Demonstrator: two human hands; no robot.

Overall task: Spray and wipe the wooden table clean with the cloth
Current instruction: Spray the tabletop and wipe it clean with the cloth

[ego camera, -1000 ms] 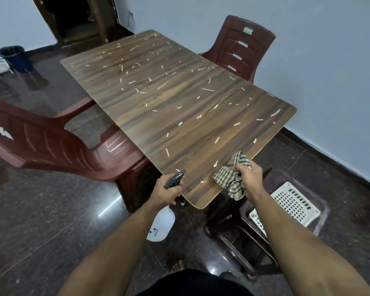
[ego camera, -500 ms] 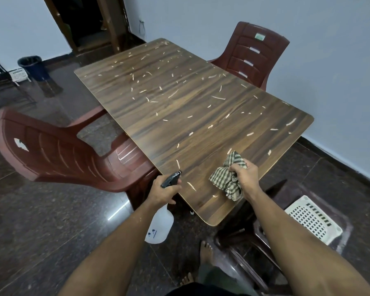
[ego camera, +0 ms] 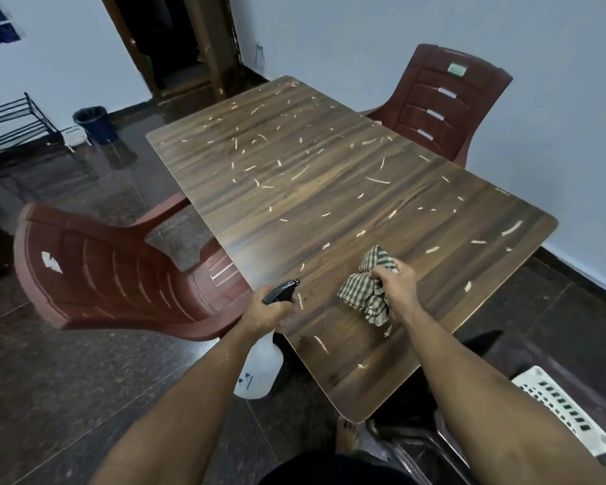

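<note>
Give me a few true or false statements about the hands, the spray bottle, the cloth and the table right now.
1. The left hand grips the spray bottle. True.
2. The checked cloth lies flat and spread out. False: it is bunched in the right hand.
3. Pale scraps are scattered over the wooden table. True.
4. The bottle stands on the table. False: it hangs beside the table's near edge.
5. A red chair stands at the far side. True.

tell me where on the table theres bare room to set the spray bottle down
Barest patch: the wooden table's near corner, between the left hand gripping the spray bottle and the checked cloth in the right hand. Pale scraps litter the rest.
</note>
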